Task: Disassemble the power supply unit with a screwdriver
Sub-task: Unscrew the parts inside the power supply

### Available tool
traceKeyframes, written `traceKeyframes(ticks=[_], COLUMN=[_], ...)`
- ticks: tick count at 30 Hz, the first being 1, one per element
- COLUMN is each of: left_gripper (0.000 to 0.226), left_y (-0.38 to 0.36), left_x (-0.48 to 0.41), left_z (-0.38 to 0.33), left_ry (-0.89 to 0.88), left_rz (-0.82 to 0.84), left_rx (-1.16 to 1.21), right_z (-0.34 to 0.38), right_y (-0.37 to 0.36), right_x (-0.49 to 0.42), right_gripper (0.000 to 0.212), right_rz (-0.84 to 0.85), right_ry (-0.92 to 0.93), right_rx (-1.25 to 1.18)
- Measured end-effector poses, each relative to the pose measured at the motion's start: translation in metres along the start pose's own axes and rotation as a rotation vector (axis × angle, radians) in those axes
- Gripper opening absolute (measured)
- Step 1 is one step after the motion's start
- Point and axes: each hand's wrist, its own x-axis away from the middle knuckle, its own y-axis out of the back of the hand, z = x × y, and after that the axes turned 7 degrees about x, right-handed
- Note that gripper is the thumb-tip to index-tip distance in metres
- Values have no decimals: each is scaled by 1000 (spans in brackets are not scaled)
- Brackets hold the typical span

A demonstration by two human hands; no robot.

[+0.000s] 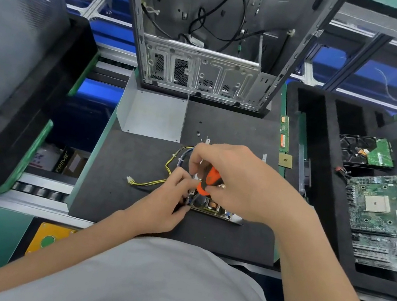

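The opened power supply unit [216, 210] lies on the black foam mat [136, 166], its circuit board and a capacitor showing under my hands. My right hand [239, 181] grips an orange-and-black screwdriver [209, 180] that points down into the unit. My left hand [170, 198] holds the unit's left edge, with its fingertips pinched near the screwdriver's shaft. The tip and the screw are hidden by my fingers. Yellow and black cables [149, 181] run out of the unit to the left.
The grey metal cover [153, 115] lies at the back of the mat, before an upright computer case [200, 71]. A RAM stick [284, 136] and a CPU [285, 161] lie at the mat's right edge. The right tray holds a motherboard [389, 221] and a hard drive [367, 152].
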Motion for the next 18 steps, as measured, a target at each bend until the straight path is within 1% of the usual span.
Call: traceKeyframes(ticks=[1, 3, 4, 6, 9, 11, 13, 15, 16, 18], left_gripper=[67, 85, 89, 91, 102, 109, 111, 111, 112, 112], left_y=[0, 0, 0, -2, -3, -3, -3, -3, -3, -2], left_x=[0, 0, 0, 0, 0, 0, -1, -1, -2, -2], left_z=[0, 2, 2, 5, 9, 11, 12, 13, 13, 12], left_ry=[2, 27, 43, 71, 127, 162, 178, 179, 180, 180], left_rz=[-10, -31, -37, -39, -30, -22, -19, -21, -21, -25], left_rx=[39, 116, 132, 126, 151, 163, 174, 182, 183, 185], right_z=[-1, 0, 0, 3, 3, 0, -2, -3, -3, -2], right_y=[-2, -7, -9, -12, -11, -7, -2, -2, -5, -11], right_x=[1, 2, 1, -1, -3, 1, 4, 5, 6, 5], right_gripper=[37, 27, 19, 18, 9, 24, 40, 45, 40, 23], right_rz=[-8, -74, -112, -142, -132, -94, -45, -46, -70, -154], right_ry=[2, -45, -90, -154, -94, -43, -43, -50, -51, -62], right_rx=[-3, 15, 38, 101, 47, -18, -57, -54, -37, 41])
